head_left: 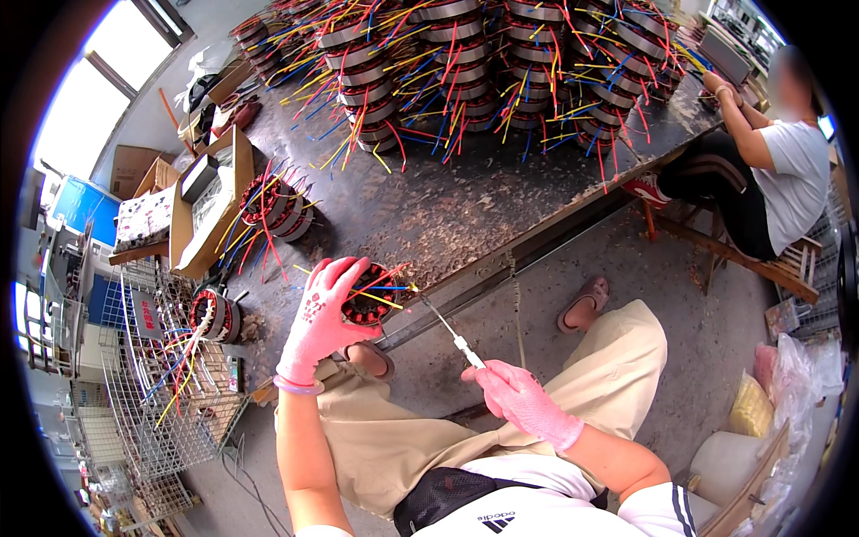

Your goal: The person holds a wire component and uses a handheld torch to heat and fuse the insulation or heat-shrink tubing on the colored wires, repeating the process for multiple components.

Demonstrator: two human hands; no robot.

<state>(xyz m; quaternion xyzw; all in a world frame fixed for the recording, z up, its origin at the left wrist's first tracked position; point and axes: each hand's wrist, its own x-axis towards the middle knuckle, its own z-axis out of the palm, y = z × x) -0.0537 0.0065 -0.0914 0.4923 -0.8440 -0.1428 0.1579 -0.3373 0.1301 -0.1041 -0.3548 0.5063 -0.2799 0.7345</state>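
My left hand [320, 315], in a pink glove, is wrapped around a motor stator [361, 311] at the table's front edge. Red windings line its ring, and yellow, blue and red wires stick out toward the right. The right hand [526, 404], gloved in pink too, grips a slim tool [463, 347] with a white handle and a thin metal shaft. Its tip points up and left, close to the ends of the stator's wires; whether it touches them I cannot tell.
Tall stacks of wired stators [456, 72] fill the back of the dark worktable [429, 210]. Single stators lie at left [284, 210] and near the table corner [219, 318], beside a wooden box [234, 192] and a wire rack [148, 394]. A co-worker [792, 170] sits at right.
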